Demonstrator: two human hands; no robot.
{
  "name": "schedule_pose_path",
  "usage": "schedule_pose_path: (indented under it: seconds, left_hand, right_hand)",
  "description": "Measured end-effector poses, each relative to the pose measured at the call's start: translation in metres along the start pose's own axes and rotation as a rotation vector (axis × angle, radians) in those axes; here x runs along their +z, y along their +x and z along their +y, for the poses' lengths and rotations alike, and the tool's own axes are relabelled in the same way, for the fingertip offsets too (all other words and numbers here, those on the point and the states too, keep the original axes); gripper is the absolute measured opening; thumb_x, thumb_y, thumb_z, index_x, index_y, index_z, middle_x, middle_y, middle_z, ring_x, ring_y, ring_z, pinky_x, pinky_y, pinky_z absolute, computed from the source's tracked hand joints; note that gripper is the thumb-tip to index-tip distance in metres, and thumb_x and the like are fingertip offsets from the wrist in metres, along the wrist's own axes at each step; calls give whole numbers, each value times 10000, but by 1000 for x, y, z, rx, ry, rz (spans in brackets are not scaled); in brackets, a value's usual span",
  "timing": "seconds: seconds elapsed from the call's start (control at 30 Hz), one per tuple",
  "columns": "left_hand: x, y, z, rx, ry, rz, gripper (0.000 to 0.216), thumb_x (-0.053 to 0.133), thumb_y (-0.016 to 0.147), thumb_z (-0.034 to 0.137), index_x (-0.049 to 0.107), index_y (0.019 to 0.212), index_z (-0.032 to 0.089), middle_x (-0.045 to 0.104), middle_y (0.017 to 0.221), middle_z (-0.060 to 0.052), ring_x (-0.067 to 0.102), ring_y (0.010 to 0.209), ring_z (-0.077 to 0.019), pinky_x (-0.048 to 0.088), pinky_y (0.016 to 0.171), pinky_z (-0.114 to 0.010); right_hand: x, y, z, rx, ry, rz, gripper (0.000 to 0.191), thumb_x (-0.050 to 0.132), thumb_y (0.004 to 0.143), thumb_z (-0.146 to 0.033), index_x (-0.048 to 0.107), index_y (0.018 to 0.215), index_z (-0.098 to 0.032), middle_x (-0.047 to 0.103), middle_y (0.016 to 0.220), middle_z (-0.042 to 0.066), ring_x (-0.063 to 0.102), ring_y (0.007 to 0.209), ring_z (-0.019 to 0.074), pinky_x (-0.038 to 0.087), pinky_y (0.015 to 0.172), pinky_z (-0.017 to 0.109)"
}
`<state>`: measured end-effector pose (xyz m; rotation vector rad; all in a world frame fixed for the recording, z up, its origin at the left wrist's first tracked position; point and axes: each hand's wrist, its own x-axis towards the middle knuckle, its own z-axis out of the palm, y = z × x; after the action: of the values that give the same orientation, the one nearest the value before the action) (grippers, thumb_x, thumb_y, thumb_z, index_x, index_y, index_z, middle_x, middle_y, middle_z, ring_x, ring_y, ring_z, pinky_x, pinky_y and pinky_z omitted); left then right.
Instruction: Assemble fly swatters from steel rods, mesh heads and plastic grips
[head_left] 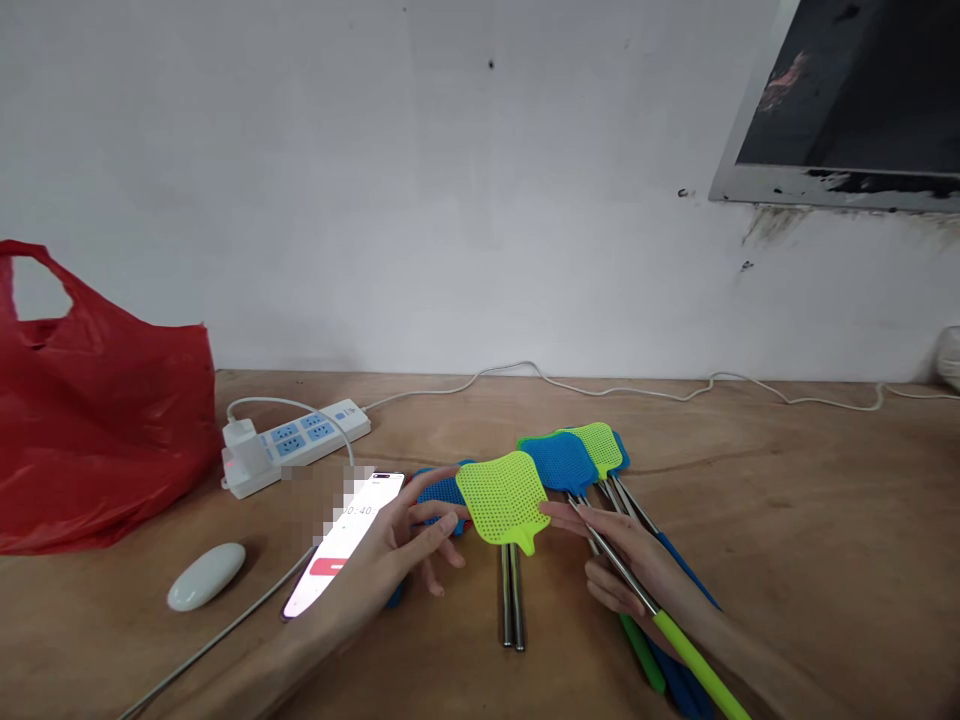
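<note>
My left hand (409, 545) has its fingers spread, with the tips at the left edge of a yellow-green fly swatter head (501, 495). The swatter head's short neck points down toward me, and two metal rods (512, 610) show below it. In my right hand (622, 555) is a metal rod with a yellow-green handle (697, 665), slanting down to the right. The index fingertip of that hand reaches the right edge of the swatter head. Whether rod and head are joined, I cannot tell. Behind my left fingers lies a blue swatter head (439, 490), partly hidden.
More fly swatters, including a blue one (559, 462) and a yellow-green one (600, 448), overlap at right. Left are a lit phone (352, 535), white mouse (206, 577), power strip (300, 440) and red plastic bag (105, 410). A white cable (622, 390) runs along the wall.
</note>
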<state>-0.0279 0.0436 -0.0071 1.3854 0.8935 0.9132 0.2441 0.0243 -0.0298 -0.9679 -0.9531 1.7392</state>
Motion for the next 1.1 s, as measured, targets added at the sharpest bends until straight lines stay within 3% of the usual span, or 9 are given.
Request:
schedule_pose_path:
  seconds: [0.07, 0.17, 0.33, 0.4, 0.5, 0.67, 0.83, 0.93, 1.1]
  left_hand:
    - [1, -3, -1, -34, 52, -68, 543, 642, 885, 518, 568, 1334, 223, 712, 954, -77, 658, 669, -178, 523, 458, -238]
    - [1, -5, -3, -92, 137, -86, 514, 608, 896, 545, 636, 1278, 203, 704, 706, -24, 536, 458, -116, 447, 415, -214]
    - [-2, -2, -1, -61, 293, 112, 570, 593, 874, 584, 651, 1264, 171, 592, 507, 45, 420, 350, -101, 309, 338, -192]
    - [-4, 0, 1, -8, 370, 208, 535, 598, 870, 565, 672, 1219, 167, 632, 577, 26, 462, 377, -107, 336, 359, -204]
    - [-7, 1, 0, 63, 496, 255, 459, 557, 904, 529, 685, 1166, 174, 696, 686, -12, 533, 441, -139, 392, 417, -235]
    - [-13, 2, -4, 258, 1037, 353, 313, 479, 959, 447, 675, 1025, 213, 715, 856, -51, 660, 716, -238, 449, 585, -296]
    - [-15, -1, -4, 202, 1465, 396, 269, 407, 996, 400, 592, 1003, 206, 663, 1024, -76, 666, 717, -244, 397, 522, -285]
    - [-14, -2, -4, 294, 1561, 346, 256, 388, 1008, 349, 592, 991, 195, 639, 1029, -91, 654, 764, -255, 442, 575, -312]
    - [-9, -2, -4, 528, 1466, 70, 249, 431, 992, 263, 631, 1131, 211, 630, 1146, -112, 615, 978, -304, 496, 837, -461]
  right_hand:
    - [0, 0, 0, -3, 6, 8, 396, 670, 840, -488, 775, 1092, -202, 720, 1217, 158, 350, 270, -21, 237, 290, 179]
    - [1, 0, 1, 26, -4, 18, 397, 667, 835, -484, 773, 1085, -194, 741, 1162, 154, 318, 263, -21, 251, 288, 181]
    - [-2, 4, 4, 20, -41, 51, 440, 661, 795, -520, 750, 1050, -173, 740, 1159, 173, 277, 248, -20, 207, 269, 183]
    - [-4, 5, 3, 4, -33, 51, 414, 652, 801, -512, 745, 1020, -174, 721, 1203, 182, 269, 244, -28, 193, 271, 181]
    - [-4, 4, 3, -18, -6, 32, 373, 638, 827, -495, 749, 973, -171, 702, 1241, 179, 273, 245, -42, 184, 282, 173]
    - [-1, 3, 2, -6, -21, 22, 392, 631, 834, -509, 752, 973, -163, 753, 1120, 166, 266, 250, -30, 179, 284, 173]
    - [2, -1, -2, 13, -40, 34, 387, 639, 827, -511, 750, 931, -156, 763, 1091, 165, 271, 252, -29, 178, 292, 171]
    - [3, -2, -3, 18, -27, 23, 360, 650, 832, -498, 746, 892, -156, 754, 1126, 163, 312, 258, -27, 192, 298, 166]
    - [1, 3, 0, 23, 6, 32, 392, 696, 772, -540, 735, 812, -152, 772, 1073, 157, 282, 224, -28, 153, 271, 171]
